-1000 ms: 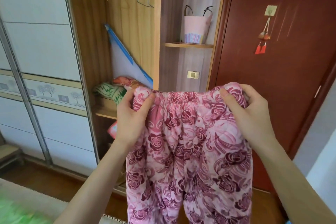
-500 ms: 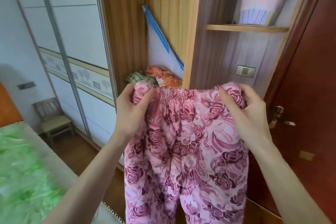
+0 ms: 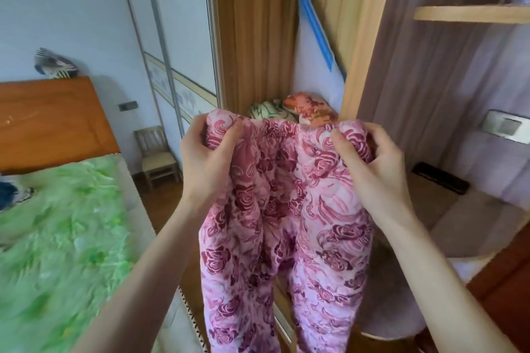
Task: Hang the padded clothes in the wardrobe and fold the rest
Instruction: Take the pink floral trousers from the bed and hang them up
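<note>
Bedroom, wardrobe side. Far left: bed [image 3: 57, 238] with green cover, smeared by motion blur; its near part runs out of frame. Orange wooden headboard [image 3: 51, 120] behind it, a striped object [image 3: 56, 64] on top, too blurred to identify. Small wooden chair [image 3: 156, 155] stands against the wall beside the sliding wardrobe door [image 3: 177, 31].

Centre: left hand [image 3: 209, 163] grasps the left corner of the waistband of the padded trousers [image 3: 284, 238], fingers curled into bunched fabric. Trousers are pink with dark red roses, held up in front of the open wardrobe [image 3: 258, 23]; legs hang down and are cut off at the bottom edge. Folded textiles [image 3: 292, 110] inside the wardrobe show only above the waistband. A blue-edged panel [image 3: 315, 37] leans behind them.

Right: right hand [image 3: 370, 169] grips the right waistband corner the same way. Wooden shelf [image 3: 470, 13] at upper right.

Versus half a second ago: view has swung left, more bed and headboard visible, pink bag on shelf gone from frame. Grip unchanged.
</note>
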A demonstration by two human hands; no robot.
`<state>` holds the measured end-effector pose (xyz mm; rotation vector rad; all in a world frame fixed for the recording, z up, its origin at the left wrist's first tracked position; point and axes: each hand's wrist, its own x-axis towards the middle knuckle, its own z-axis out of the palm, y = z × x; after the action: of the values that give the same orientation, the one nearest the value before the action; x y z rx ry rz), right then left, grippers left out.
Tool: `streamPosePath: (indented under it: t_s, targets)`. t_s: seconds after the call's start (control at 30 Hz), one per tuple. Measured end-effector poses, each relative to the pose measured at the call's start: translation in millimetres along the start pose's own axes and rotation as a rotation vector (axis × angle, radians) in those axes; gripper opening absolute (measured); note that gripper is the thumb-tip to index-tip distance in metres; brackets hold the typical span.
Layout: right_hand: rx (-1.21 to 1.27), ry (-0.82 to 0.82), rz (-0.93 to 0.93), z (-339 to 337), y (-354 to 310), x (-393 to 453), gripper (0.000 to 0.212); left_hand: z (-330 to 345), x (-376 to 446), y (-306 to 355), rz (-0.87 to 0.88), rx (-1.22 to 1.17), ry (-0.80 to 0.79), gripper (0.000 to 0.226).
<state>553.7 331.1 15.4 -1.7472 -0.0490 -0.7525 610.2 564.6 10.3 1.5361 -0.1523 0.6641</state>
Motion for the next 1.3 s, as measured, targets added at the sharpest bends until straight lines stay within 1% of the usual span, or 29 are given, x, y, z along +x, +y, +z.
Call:
streamPosePath:
  t_s: [0.1,0.27,0.43,0.53,0.6,0.63,0.7,0.8,0.87,0.93,1.03,1.1,1.17,1.23,1.3]
  targets:
    - [0.038,-0.039,0.01,11,14,18,0.033,9,6,-8,0.002,0.01,0.048,0.027]
    - [0.08,-0.062,-0.014,41,30,53,0.027,13,33,-26,0.021,0.056,0.099,0.026]
    - [0.042,-0.063,-0.081,81,45,94,0.034,5,79,-50,0.028,0.101,0.129,0.026]
    - [0.005,-0.057,-0.1,103,47,122,0.018,4,117,-64,0.037,0.11,0.134,0.018]
    - [0.005,-0.054,-0.075,117,50,142,0.017,5,143,-73,0.037,0.11,0.126,0.016]
    - [0.018,-0.056,-0.047,125,52,152,0.022,7,157,-77,0.036,0.106,0.122,0.017]
    - [0.038,-0.037,-0.007,138,58,172,0.039,11,185,-85,0.044,0.094,0.111,0.02]
    - [0.057,0.041,0.014,153,66,198,0.055,20,224,-95,0.07,0.051,0.09,0.018]
    - [0.107,0.084,0.017,158,69,213,0.052,26,244,-102,0.089,0.024,0.068,0.016]
    - [0.132,0.096,0.034,162,67,231,0.048,33,264,-107,0.091,-0.009,0.045,0.019]
    - [0.143,0.094,0.049,165,63,263,0.052,47,298,-112,0.081,-0.037,0.007,0.014]
    - [0.147,0.058,0.038,166,63,284,0.054,58,322,-116,0.089,-0.034,-0.021,0.013]
    - [0.152,0.03,0.029,166,64,301,0.047,70,344,-120,0.088,-0.044,-0.043,0.015]
    - [0.161,0.042,0.016,166,65,315,0.034,83,363,-123,0.105,-0.047,-0.067,0.015]
    - [0.185,0.065,0.013,165,68,327,0.03,96,377,-124,0.131,-0.045,-0.088,0.015]
